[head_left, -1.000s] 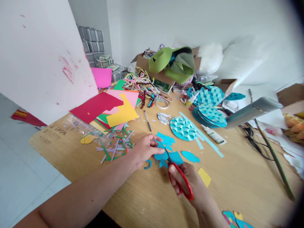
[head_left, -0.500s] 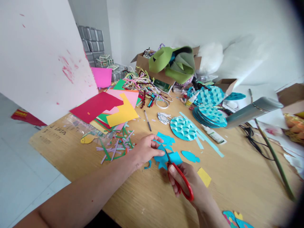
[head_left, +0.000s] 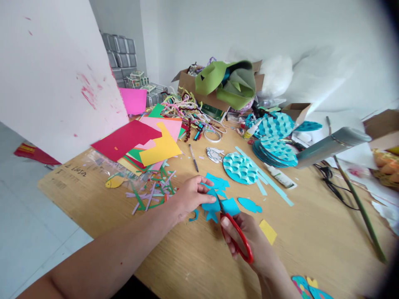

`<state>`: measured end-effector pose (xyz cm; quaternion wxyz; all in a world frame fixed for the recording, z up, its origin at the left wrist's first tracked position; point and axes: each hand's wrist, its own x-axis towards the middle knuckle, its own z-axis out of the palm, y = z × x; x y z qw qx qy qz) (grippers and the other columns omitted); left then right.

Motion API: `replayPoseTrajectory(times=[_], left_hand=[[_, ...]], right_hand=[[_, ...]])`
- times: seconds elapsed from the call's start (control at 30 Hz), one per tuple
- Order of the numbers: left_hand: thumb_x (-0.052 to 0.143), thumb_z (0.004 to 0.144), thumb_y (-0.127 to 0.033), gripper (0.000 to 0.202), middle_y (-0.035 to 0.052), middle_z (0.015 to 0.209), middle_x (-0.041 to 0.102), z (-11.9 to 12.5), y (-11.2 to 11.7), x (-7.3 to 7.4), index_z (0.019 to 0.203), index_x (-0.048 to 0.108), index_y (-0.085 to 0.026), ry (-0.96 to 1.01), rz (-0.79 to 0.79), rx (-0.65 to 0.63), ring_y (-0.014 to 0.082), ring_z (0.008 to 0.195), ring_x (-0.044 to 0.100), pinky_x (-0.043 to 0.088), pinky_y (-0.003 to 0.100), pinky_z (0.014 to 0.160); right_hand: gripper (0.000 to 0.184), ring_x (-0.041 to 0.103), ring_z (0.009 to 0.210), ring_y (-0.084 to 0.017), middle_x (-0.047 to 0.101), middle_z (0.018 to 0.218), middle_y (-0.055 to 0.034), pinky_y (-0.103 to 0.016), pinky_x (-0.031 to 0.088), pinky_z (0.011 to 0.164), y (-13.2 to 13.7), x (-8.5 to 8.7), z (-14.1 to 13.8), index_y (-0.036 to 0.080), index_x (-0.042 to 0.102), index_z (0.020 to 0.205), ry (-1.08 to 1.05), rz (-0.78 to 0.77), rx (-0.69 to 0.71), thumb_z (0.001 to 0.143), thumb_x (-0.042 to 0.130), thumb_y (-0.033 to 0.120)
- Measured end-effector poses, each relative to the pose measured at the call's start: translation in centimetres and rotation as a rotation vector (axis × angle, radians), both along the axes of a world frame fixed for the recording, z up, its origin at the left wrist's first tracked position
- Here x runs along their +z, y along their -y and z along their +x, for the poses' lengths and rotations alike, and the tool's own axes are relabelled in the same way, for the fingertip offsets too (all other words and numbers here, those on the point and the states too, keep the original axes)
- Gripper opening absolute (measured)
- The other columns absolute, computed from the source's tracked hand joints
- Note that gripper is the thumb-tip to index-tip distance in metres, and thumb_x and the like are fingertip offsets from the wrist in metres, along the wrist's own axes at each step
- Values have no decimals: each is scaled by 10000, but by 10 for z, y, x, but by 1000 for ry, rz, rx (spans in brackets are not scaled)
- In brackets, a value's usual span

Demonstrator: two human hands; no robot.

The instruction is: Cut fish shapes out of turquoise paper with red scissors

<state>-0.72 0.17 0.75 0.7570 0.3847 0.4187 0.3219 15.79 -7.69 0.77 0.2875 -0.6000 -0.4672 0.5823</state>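
My left hand (head_left: 195, 193) pinches a small piece of blue paper (head_left: 210, 198) between thumb and fingers. In my right hand (head_left: 246, 234) are red-handled scissors (head_left: 238, 234), my fingers through the loops and the dark blades at the edge of that paper. Beneath and around it lie blue paper offcuts (head_left: 218, 181), some overlapping, so the held piece's full outline is hard to make out. A blue fish-shaped cutout (head_left: 249, 204) rests to the right of the blades, and a yellow paper scrap (head_left: 268, 231) lies beside my right wrist.
Coloured sheets (head_left: 127, 139) and thin paper strips (head_left: 152, 193) cover the table's left. A pen (head_left: 193, 158), a fish drawing (head_left: 214, 155), a wavy-patterned blue disc (head_left: 240, 167) and a glue bottle (head_left: 282, 177) lie beyond my hands. A grey flask (head_left: 335, 145) stands tilted in view at right.
The scissor handles have drawn closer together as my right fingers closed. The held blue paper has shifted very slightly at the blades; the rest looks the same.
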Motion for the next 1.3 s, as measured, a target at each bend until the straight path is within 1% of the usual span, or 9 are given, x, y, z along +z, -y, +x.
replayPoseTrajectory(times=[0.17, 0.27, 0.43, 0.57, 0.63, 0.83, 0.97, 1.1, 1.3], left_hand=[[754, 588, -120, 417, -13, 736, 617, 0, -1, 0, 966, 581, -156, -21, 17, 17, 118, 638, 591, 438, 251, 626], [742, 586, -103, 408, -16, 720, 616, 0, -1, 2, 954, 574, -156, -17, 8, 6, 117, 627, 588, 437, 254, 631], [706, 603, -87, 392, -13, 723, 619, 1, -1, 4, 963, 566, -153, -44, 9, -8, 121, 628, 587, 430, 257, 625], [703, 614, -91, 389, -12, 724, 616, 1, -1, 4, 971, 563, -154, -58, 4, -12, 120, 621, 583, 425, 258, 620], [707, 614, -91, 388, -15, 728, 609, 0, -1, 4, 971, 566, -154, -70, 5, -11, 116, 621, 578, 420, 254, 612], [706, 609, -74, 383, -26, 724, 592, 1, 0, 3, 960, 572, -148, -70, -3, -1, 104, 613, 569, 423, 246, 605], [696, 625, -73, 381, -24, 729, 597, 1, 0, 4, 974, 565, -152, -74, -13, -13, 109, 625, 579, 425, 246, 608], [694, 628, -71, 383, -15, 746, 609, 0, 0, 4, 977, 561, -155, -72, -22, -18, 117, 640, 591, 428, 251, 621], [691, 630, -66, 384, -13, 753, 609, 1, 0, 5, 979, 559, -156, -78, -32, -24, 120, 646, 594, 428, 251, 622]], right_hand=[[498, 465, 298, -80, 487, 389, 59, -178, 354, 321, 0, 1, 0, 188, 494, 560, 22, -30, -10, 691, 724, 609], [508, 485, 319, -84, 504, 401, 45, -183, 360, 345, 0, -1, 1, 180, 507, 556, 18, -17, 15, 708, 703, 625], [539, 527, 378, -105, 555, 435, 5, -207, 386, 404, 1, -2, 1, 172, 538, 568, 32, 39, 75, 771, 612, 666], [554, 550, 401, -116, 571, 460, 0, -221, 427, 428, 0, -4, 0, 180, 537, 599, 43, 58, 75, 794, 554, 698], [565, 543, 391, -112, 564, 457, 3, -218, 418, 417, 0, -6, 0, 180, 530, 599, 56, 60, 73, 790, 545, 712], [572, 510, 346, -101, 523, 400, 19, -203, 359, 374, 1, -7, 1, 184, 503, 572, 88, 35, 67, 762, 572, 720], [580, 487, 332, -94, 512, 388, 24, -205, 361, 364, 0, -5, 0, 190, 495, 547, 66, 28, 75, 757, 573, 725], [591, 476, 308, -95, 510, 368, 20, -202, 346, 339, -1, -9, 1, 192, 491, 523, 88, 23, 61, 729, 586, 738], [567, 485, 309, -91, 522, 380, 19, -189, 345, 335, 0, -12, 2, 185, 497, 537, 94, 19, 51, 709, 638, 706]])
